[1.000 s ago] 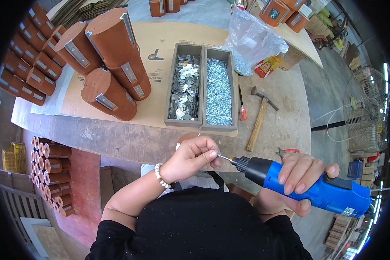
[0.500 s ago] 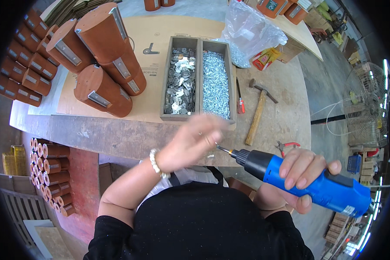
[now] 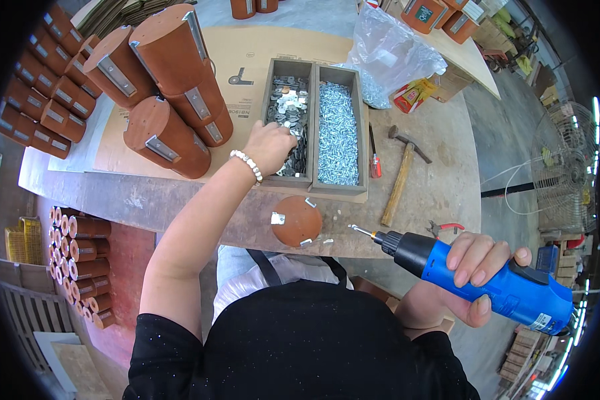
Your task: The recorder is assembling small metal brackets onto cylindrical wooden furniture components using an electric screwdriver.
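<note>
My right hand is wrapped round a blue and black electric screwdriver, whose bit points left over the table edge. At the bit's tip sits a small silver screw. My left hand, with a beaded bracelet at the wrist, reaches into the left compartment of a grey two-part box. Its fingers are curled down among small flat metal plates; the fingertips are partly hidden. Between the hands, a round reddish-brown piece with metal tabs at its rim rests at the table's near edge.
Loose silver screws fill the box's right compartment. Beside it lie a screwdriver, a hammer and red-handled pliers. Brown cylinders with metal strips stand stacked at left. A clear plastic bag lies behind the box.
My left hand has moved from the screwdriver's tip up and left into the plates, uncovering the round brown piece. The electric screwdriver has stayed nearly in place.
</note>
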A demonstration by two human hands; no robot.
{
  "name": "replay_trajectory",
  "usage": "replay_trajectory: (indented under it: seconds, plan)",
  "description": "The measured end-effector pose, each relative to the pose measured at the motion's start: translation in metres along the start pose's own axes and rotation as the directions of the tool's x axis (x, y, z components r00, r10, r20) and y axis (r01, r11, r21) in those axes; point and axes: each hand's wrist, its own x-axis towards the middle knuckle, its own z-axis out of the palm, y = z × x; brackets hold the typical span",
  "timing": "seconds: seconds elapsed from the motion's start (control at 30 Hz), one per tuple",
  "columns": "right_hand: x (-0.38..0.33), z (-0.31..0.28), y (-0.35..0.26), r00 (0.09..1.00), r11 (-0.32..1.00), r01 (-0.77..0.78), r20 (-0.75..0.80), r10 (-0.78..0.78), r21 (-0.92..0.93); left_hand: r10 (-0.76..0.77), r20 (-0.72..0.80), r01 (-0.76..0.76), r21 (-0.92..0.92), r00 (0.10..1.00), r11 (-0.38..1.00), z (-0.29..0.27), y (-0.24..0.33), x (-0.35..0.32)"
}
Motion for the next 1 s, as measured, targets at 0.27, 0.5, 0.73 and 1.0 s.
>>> replay_trajectory:
  seconds: [0.27, 0.5, 0.73, 1.0]
  plan:
    - [-0.002, -0.004, 0.001, 0.999, 1.0, 0.006, -0.043, -0.006, 0.017, 0.057, 0.033, -0.059, 0.072, 0.998, 0.996, 0.003, -0.008, 0.003]
    - [-0.004, -0.003, -0.001, 0.998, 1.0, 0.012, -0.064, -0.011, 0.016, 0.072, -0.014, -0.07, 0.1, 0.997, 0.993, 0.003, -0.006, 0.005]
    - [-0.006, -0.005, -0.004, 0.998, 1.0, 0.01, -0.067, -0.01, 0.006, 0.027, 0.122, -0.035, 0.066, 0.992, 0.997, -0.003, -0.004, 0.007]
    - [-0.005, -0.009, -0.005, 0.999, 1.0, 0.006, -0.042, -0.006, 0.009, 0.069, 0.174, -0.063, -0.04, 0.982, 0.997, -0.011, -0.013, 0.007]
